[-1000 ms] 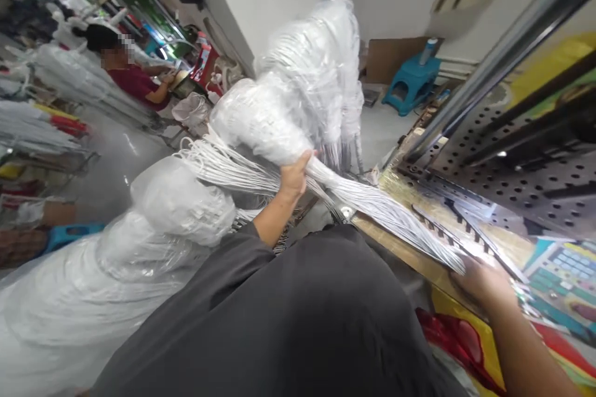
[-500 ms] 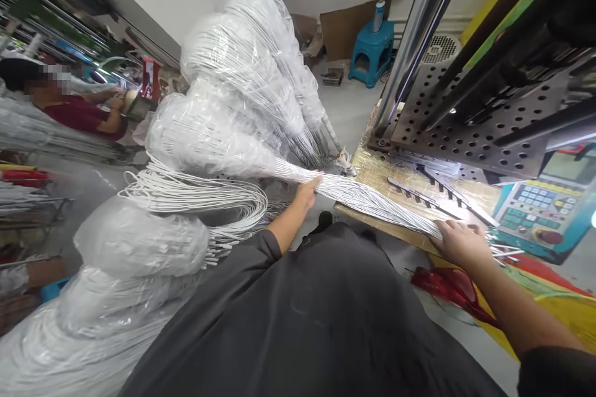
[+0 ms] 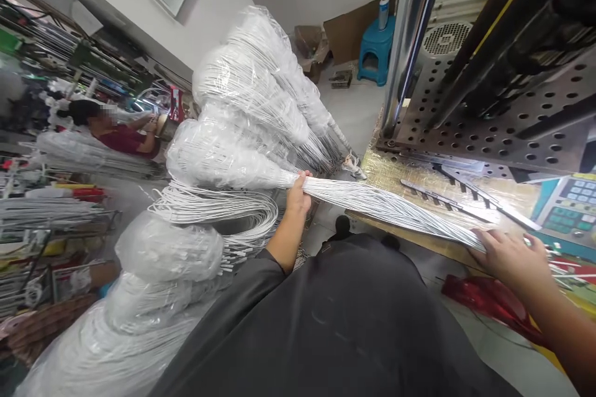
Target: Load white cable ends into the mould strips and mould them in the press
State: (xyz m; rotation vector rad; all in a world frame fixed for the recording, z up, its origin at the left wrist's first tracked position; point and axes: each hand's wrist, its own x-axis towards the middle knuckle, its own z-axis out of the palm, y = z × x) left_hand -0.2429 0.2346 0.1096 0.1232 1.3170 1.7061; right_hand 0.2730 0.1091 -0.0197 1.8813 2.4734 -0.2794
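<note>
A long bundle of white cables [image 3: 386, 203] stretches across in front of me. My left hand [image 3: 298, 197] is closed around it, close to where the clear plastic wrap [image 3: 218, 152] covers the rest of the bundle at left. Toward the other end, my right hand [image 3: 516, 257] grips the same bundle, with loose white cable ends [image 3: 570, 273] sticking out beyond it. Between my hands the cables run over the front edge of a tan worktable [image 3: 377, 164]. Behind them on that table lie dark toothed metal strips [image 3: 447, 201].
A machine with a perforated metal plate [image 3: 493, 127] and a control panel [image 3: 570, 205] stand at right. More plastic-wrapped cable bundles [image 3: 162, 254] are piled at left. A blue stool [image 3: 376, 49] holds a can. A co-worker [image 3: 116, 127] sits at far left.
The view has swung left. My left hand is nearer the plastic wrap, and my right hand is farther right along the table, so the hands are wider apart on the bundle.
</note>
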